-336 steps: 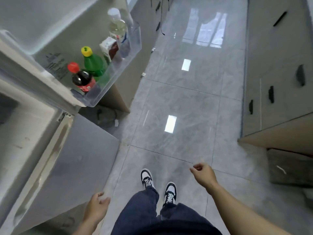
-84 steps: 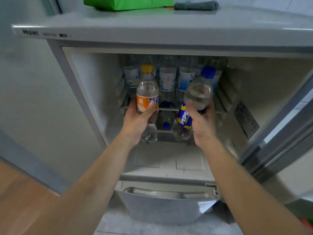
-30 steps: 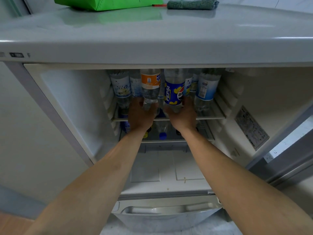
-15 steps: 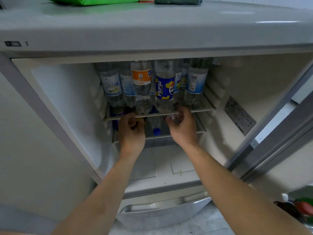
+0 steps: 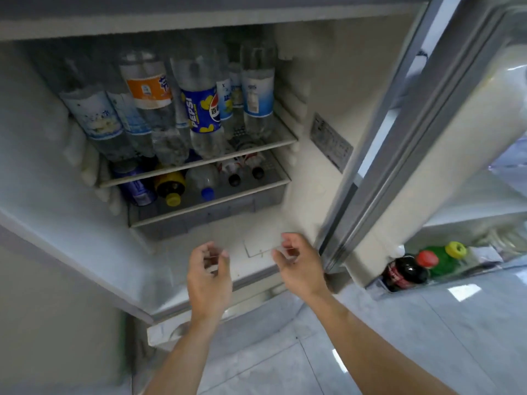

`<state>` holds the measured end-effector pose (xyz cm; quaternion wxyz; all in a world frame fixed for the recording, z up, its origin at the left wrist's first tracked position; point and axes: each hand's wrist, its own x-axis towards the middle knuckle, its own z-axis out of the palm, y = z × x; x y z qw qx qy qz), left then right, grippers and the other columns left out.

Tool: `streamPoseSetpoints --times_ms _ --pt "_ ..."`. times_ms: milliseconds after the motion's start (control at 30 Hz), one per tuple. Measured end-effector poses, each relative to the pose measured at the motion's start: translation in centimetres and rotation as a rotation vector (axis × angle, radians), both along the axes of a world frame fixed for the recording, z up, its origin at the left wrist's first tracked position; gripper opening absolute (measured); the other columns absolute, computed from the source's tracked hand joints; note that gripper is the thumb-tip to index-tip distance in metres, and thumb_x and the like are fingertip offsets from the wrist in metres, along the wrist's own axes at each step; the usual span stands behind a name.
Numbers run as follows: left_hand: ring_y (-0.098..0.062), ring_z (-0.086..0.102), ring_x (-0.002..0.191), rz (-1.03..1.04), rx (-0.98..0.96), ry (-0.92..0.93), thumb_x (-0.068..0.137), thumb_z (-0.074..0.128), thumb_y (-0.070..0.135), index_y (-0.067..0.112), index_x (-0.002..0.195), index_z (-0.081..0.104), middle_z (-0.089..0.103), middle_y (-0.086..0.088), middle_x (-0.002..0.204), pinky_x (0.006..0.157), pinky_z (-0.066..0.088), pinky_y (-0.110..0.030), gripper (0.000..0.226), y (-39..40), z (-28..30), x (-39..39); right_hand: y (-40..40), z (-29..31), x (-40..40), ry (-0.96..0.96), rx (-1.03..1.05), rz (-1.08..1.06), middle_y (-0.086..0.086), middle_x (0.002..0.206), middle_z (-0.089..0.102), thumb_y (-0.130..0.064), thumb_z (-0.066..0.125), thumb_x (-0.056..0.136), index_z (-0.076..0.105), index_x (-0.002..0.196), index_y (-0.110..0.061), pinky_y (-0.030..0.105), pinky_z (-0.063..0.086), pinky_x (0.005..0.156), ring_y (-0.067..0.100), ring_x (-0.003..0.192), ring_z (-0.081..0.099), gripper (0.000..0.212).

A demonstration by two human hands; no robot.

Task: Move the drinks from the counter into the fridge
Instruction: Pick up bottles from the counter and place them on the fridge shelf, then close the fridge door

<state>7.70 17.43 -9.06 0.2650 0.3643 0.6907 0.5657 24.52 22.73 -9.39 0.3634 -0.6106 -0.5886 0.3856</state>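
Standing upright at the near edge of the upper shelf point(image 5: 199, 163), the orange-label bottle point(image 5: 151, 92) and Pepsi bottle point(image 5: 203, 109) stay reachable; left hand point(image 5: 209, 276) and right hand point(image 5: 299, 266) hover below, loosely curled, empty.

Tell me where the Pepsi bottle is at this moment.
In the head view, the Pepsi bottle stands at the front of the fridge's upper shelf, between the orange-label bottle on its left and clear blue-label bottles on its right.

Two bare forearms, no sleeves, watch or rings showing; left hand point(image 5: 209, 276) and right hand point(image 5: 299, 266) ungloved.
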Motion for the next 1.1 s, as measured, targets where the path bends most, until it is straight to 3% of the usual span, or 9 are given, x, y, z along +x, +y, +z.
streamPoseSetpoints --times_ms 133,233,333,400,500,600,800,933,1100 --pt "0.002 0.063 0.081 -0.087 -0.046 -0.024 0.093 0.065 0.018 0.030 0.110 0.057 0.066 0.009 0.088 0.066 0.046 -0.004 0.022 -1.6 -2.0 3.8 -3.1 -1.4 4.4 0.040 -0.089 -0.016 -0.005 0.095 0.065 -0.018 0.074 0.087 0.065 0.111 -0.016 0.016 0.050 0.082 0.013 0.089 0.062 0.026" --pt "-0.005 0.064 0.077 -0.141 -0.086 -0.022 0.092 0.065 0.013 0.029 0.104 0.059 0.067 0.005 0.085 0.065 0.047 -0.006 0.021 -2.8 -3.6 7.3 -5.8 -3.4 8.4 0.033 -0.215 -0.017 -0.007 0.094 0.065 -0.023 0.073 0.086 0.066 0.107 -0.020 0.030 0.055 0.083 0.015 0.089 0.063 0.022" --pt "-0.008 0.064 0.076 -0.164 -0.140 -0.013 0.091 0.065 0.010 0.033 0.095 0.058 0.067 0.005 0.083 0.063 0.045 -0.005 0.024 -4.4 -4.9 11.2 -8.1 -4.8 12.9 -0.032 -0.253 -0.029 -0.010 0.091 0.064 -0.025 0.073 0.086 0.063 0.101 -0.028 0.020 0.051 0.080 0.007 0.086 0.063 0.018" --pt "-0.012 0.063 0.074 -0.188 -0.192 -0.008 0.090 0.065 0.010 0.026 0.098 0.060 0.066 0.001 0.081 0.063 0.045 -0.007 0.018 -5.5 -5.8 14.1 -9.1 -5.3 15.8 -0.049 -0.263 -0.044 -0.011 0.090 0.064 -0.024 0.074 0.086 0.061 0.097 -0.030 0.014 0.050 0.076 0.007 0.084 0.063 0.019" --pt "-0.008 0.063 0.075 -0.191 -0.253 0.013 0.090 0.067 0.013 0.021 0.101 0.060 0.067 0.002 0.082 0.063 0.045 -0.008 0.016 -6.9 -6.7 19.0 -10.1 -6.0 20.6 -0.020 -0.317 -0.094 -0.005 0.091 0.066 -0.025 0.076 0.086 0.064 0.102 -0.021 0.019 0.052 0.076 0.012 0.083 0.064 0.020" --pt "-0.005 0.064 0.081 -0.188 -0.289 -0.001 0.090 0.066 0.018 0.030 0.101 0.058 0.068 0.005 0.086 0.067 0.042 -0.013 0.018 -7.6 -7.0 24.7 -10.2 -6.7 26.4 0.077 -0.347 -0.154 -0.003 0.089 0.066 -0.019 0.075 0.086 0.066 0.103 -0.019 0.010 0.048 0.068 0.006 0.073 0.061 0.019" --pt "0.003 0.060 0.073 -0.097 -0.283 -0.034 0.092 0.064 0.019 0.030 0.105 0.058 0.064 0.004 0.084 0.062 0.044 -0.007 0.017 -7.4 -6.0 36.5 -7.1 -7.4 42.4 0.209 -0.408 -0.353 0.005 0.089 0.065 -0.017 0.067 0.093 0.066 0.109 -0.012 0.045 0.056 0.087 0.022 0.084 0.063 0.018" --pt "0.000 0.061 0.073 -0.034 -0.265 -0.049 0.092 0.063 0.025 0.037 0.101 0.058 0.065 0.006 0.085 0.064 0.043 -0.018 0.016 -7.8 -4.6 42.3 -1.9 -5.1 51.0 0.283 -0.339 -0.473 0.002 0.091 0.065 -0.021 0.063 0.094 0.063 0.115 -0.008 0.044 0.054 0.089 0.017 0.082 0.061 0.025" --pt "-0.007 0.063 0.079 -0.011 -0.239 -0.052 0.093 0.062 0.025 0.043 0.098 0.055 0.066 0.004 0.087 0.069 0.046 -0.021 0.020 -7.3 -3.1 47.0 6.9 1.6 55.2 0.394 -0.137 -0.448 -0.001 0.118 0.061 -0.030 0.054 0.096 0.060 0.130 -0.015 0.035 0.047 0.095 0.015 0.104 0.056 0.037"
